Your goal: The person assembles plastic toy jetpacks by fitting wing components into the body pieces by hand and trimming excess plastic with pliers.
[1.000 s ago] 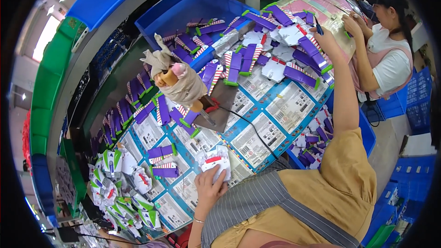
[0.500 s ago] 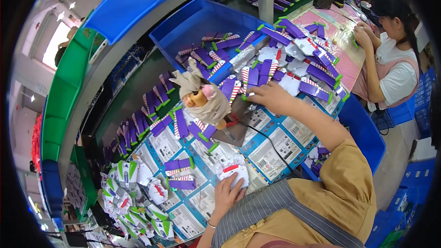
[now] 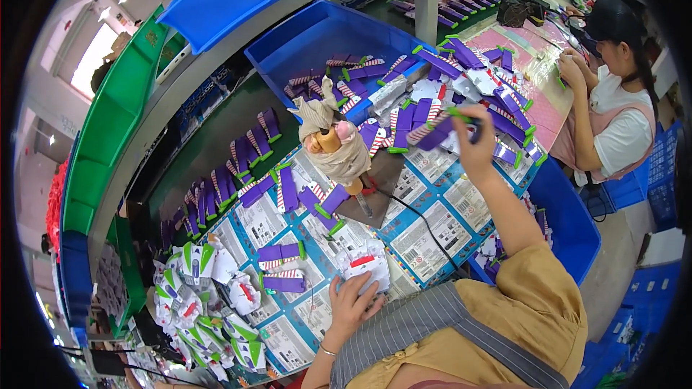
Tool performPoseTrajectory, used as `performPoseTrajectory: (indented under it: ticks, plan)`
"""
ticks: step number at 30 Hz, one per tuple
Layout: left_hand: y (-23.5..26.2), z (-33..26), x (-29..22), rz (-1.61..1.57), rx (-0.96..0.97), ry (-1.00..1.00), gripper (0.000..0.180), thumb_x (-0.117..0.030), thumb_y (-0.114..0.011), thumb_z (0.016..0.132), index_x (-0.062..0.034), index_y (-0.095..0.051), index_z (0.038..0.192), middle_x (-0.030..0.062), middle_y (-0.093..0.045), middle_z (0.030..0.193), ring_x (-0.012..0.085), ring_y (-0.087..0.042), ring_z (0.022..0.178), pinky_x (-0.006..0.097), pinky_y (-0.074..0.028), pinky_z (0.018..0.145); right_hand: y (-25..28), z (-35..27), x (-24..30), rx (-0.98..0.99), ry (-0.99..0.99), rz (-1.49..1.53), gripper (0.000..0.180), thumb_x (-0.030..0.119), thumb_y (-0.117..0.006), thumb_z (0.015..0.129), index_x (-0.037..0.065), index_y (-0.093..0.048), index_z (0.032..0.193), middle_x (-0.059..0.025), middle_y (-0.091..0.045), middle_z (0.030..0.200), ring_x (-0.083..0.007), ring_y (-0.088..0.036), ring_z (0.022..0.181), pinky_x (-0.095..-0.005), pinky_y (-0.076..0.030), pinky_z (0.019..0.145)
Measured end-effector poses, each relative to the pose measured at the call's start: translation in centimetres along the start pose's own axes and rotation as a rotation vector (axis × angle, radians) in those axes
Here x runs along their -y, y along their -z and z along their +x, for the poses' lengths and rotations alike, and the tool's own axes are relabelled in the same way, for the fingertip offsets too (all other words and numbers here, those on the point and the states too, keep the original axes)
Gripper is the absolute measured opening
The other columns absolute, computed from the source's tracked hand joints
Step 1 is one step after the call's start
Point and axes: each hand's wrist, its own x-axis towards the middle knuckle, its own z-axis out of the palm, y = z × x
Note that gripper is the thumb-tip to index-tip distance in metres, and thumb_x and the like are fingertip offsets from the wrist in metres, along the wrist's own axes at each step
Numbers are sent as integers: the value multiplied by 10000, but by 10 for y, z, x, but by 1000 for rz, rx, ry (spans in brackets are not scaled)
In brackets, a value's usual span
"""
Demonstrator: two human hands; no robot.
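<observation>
My right hand [image 3: 476,140] is raised over the right side of the bench, its fingers closed on a purple toy wing [image 3: 430,134] with a green tip and red-and-white stripes. The wing is slightly blurred. Below it and to the left, my left hand [image 3: 352,305] grips the near edge of a white plastic shell [image 3: 369,265], which has a red part on it and lies on the printed sheet [image 3: 422,243]. Two more striped purple wings [image 3: 282,281] lie to the left of this shell.
A cloth-wrapped object [image 3: 333,148] stands mid-bench by a black cable [image 3: 418,217]. White-and-green shells [image 3: 198,302] are heaped at left; wings and white shells [image 3: 497,90] pile up at right. Behind is a blue bin [image 3: 288,47]. A co-worker [image 3: 613,94] sits at far right.
My right hand has lifted the purple wing from the edge of the pile and drawn it to the right. My left hand stays on the white shell. The view has shifted slightly.
</observation>
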Motion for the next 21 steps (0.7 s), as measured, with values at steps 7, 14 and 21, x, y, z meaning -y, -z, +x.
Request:
performPoseTrajectory:
  ticks: [7,14,21]
  plan:
    - [13,59,-42,-898,-176,339,555,-124,-720,736,-26,-476,1226,168,-532,1206,282,-540,1061,348,-492,788,37,-68,97,285,-335,437,195,-23,-625,799,42,-509,942,-81,-547,857,-165,-513,760,-286,-403,693]
    - [14,58,-35,-1299,451,779,291,-112,-619,874,-2,-526,1126,-14,-596,847,24,-506,636,171,-412,547,38,-79,102,598,106,-211,286,71,-669,678,82,-568,945,-95,-536,946,-270,-549,848,-407,-442,744]
    - [20,27,-31,-1446,365,889,355,-109,-692,781,2,-572,1096,19,-590,815,80,-532,615,205,-419,519,4,-98,132,1319,101,174,238,286,-558,821,78,-497,919,-125,-595,906,-301,-596,807,-384,-461,676]
